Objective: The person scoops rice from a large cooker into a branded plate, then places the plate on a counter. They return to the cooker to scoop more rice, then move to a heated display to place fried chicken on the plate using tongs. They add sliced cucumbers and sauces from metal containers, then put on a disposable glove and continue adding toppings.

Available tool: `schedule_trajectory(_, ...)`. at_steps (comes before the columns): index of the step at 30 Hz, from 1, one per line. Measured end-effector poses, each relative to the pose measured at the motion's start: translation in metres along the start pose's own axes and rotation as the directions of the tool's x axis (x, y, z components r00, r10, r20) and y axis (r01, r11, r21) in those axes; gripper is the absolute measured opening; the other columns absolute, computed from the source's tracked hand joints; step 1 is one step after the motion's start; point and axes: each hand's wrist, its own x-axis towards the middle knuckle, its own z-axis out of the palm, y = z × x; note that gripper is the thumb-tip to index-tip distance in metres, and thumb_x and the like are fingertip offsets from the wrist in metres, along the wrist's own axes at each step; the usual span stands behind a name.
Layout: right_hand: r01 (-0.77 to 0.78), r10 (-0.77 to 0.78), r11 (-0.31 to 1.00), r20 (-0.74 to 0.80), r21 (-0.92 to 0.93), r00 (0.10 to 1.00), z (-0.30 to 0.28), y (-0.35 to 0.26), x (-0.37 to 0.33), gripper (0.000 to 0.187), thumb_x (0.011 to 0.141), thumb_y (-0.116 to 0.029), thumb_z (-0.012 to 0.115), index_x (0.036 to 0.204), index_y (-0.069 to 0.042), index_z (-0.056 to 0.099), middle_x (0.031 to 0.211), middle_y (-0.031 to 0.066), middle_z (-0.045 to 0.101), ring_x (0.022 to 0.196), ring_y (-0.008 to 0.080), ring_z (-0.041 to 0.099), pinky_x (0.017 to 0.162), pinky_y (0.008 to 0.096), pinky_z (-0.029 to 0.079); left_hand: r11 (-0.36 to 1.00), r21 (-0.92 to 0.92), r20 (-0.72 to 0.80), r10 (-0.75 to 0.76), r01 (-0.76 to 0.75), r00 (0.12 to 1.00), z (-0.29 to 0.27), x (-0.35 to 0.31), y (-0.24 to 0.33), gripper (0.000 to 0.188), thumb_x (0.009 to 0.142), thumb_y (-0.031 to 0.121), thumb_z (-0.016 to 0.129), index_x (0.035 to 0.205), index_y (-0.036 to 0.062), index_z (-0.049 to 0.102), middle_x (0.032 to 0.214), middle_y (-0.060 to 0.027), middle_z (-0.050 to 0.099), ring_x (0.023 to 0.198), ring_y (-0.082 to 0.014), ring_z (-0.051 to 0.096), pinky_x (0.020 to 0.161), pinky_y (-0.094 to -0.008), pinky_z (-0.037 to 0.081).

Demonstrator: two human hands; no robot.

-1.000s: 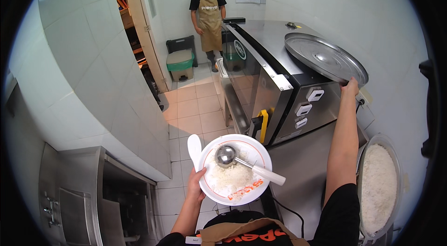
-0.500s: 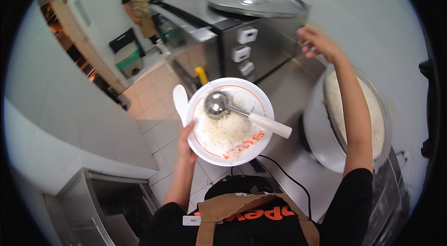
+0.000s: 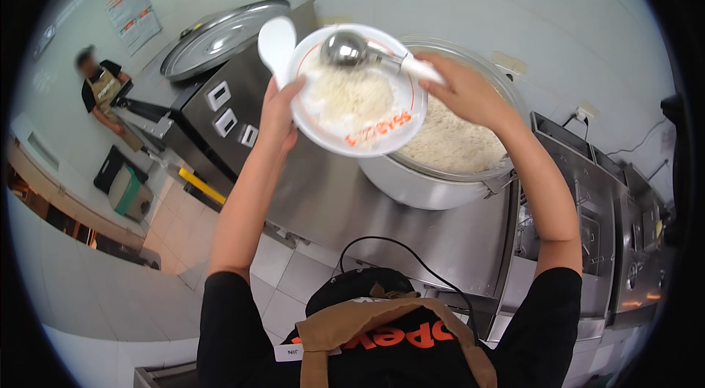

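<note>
My left hand [image 3: 280,110] grips the left rim of a white plate [image 3: 323,131] with an orange ring. A white rice paddle [image 3: 277,44] sticks up from that same hand, beside the rim. White rice [image 3: 358,96] lies mounded on the plate. Across its far side rests a metal ball-shaped scoop [image 3: 345,48] with a white handle. My right hand [image 3: 466,92] is closed round that handle. The plate is held up at the left of a large metal pot [image 3: 433,193], partly covering it. Cooked rice [image 3: 463,139] fills the pot.
The pot stands on a steel counter [image 3: 345,212]. A round metal lid [image 3: 220,42] lies on a steel cabinet [image 3: 220,94] at left. Fryers with wire baskets [image 3: 587,234] are at right. A black cable [image 3: 411,252] loops nearby. Another person [image 3: 106,90] stands far left.
My right hand has come down from the air onto the scoop handle. The view has swung right, so the pot sits nearer the middle, and the plate is now beside it.
</note>
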Motion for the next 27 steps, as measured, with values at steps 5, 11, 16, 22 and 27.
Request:
schedule_trajectory(5, -0.186, 0.172, 0.98, -0.178, -0.064, 0.969, -0.017, 0.0, -0.043, 0.04, 0.091, -0.036, 0.049, 0.124, -0.014, 0.051, 0.098, 0.0163, 0.064, 0.09, 0.0328, 0.061, 0.077, 0.0409, 0.048, 0.945, 0.155, 0.239, 0.247, -0.288, 0.939, 0.073, 0.056, -0.017, 0.04, 0.087, 0.022, 0.061, 0.115, 0.0002, 0.043, 0.109, -0.0123, 0.055, 0.1, -0.0184, 0.055, 0.086, -0.0315, 0.044)
schedule_trajectory(11, -0.399, 0.392, 0.914, -0.093, -0.077, 0.915, -0.024, 0.027, -0.112, 0.04, 0.091, -0.037, 0.049, 0.124, -0.014, 0.051, 0.099, 0.0176, 0.063, 0.087, 0.0341, 0.062, 0.076, 0.0405, 0.049, 0.785, 0.473, 0.32, 0.27, -0.4, 0.908, 0.102, 0.083, -0.046, 0.037, 0.087, 0.022, 0.061, 0.11, -0.0011, 0.043, 0.104, -0.0147, 0.055, 0.095, -0.0194, 0.056, 0.08, -0.0308, 0.047)
schedule_trajectory(16, -0.498, 0.618, 0.754, -0.208, 0.428, 0.758, -0.029, 0.053, -0.093, 0.043, 0.094, -0.037, 0.047, 0.126, -0.009, 0.05, 0.067, 0.0032, 0.051, 0.05, 0.0106, 0.049, 0.045, 0.0251, 0.039, 0.839, 0.374, 0.237, 0.324, -0.394, 0.916, 0.13, 0.082, -0.053, 0.035, 0.087, 0.023, 0.06, 0.106, -0.0019, 0.044, 0.101, -0.0174, 0.058, 0.09, -0.0204, 0.057, 0.078, -0.0323, 0.046)
schedule_trajectory(22, -0.432, 0.566, 0.8, -0.281, 0.417, 0.775, -0.022, 0.037, -0.065, 0.045, 0.091, -0.039, 0.049, 0.125, -0.01, 0.051, 0.076, 0.0112, 0.063, 0.063, 0.022, 0.06, 0.058, 0.0328, 0.048, 0.869, 0.262, 0.361, 0.314, -0.419, 0.878, 0.152, 0.071, -0.048, 0.044, 0.088, 0.032, 0.061, 0.111, -0.001, 0.044, 0.106, -0.0158, 0.055, 0.099, -0.0196, 0.053, 0.084, -0.0317, 0.044)
schedule_trajectory(27, -0.319, 0.317, 0.947, -0.292, 0.043, 0.902, -0.021, 0.015, -0.092, 0.038, 0.091, -0.033, 0.051, 0.123, -0.014, 0.054, 0.104, 0.0145, 0.063, 0.091, 0.0317, 0.061, 0.076, 0.0379, 0.048, 0.921, 0.167, 0.246, 0.307, -0.353, 0.919, 0.16, 0.071, -0.031, 0.045, 0.089, 0.034, 0.06, 0.113, 0.0, 0.043, 0.105, -0.0142, 0.055, 0.099, -0.0183, 0.052, 0.084, -0.0315, 0.044)
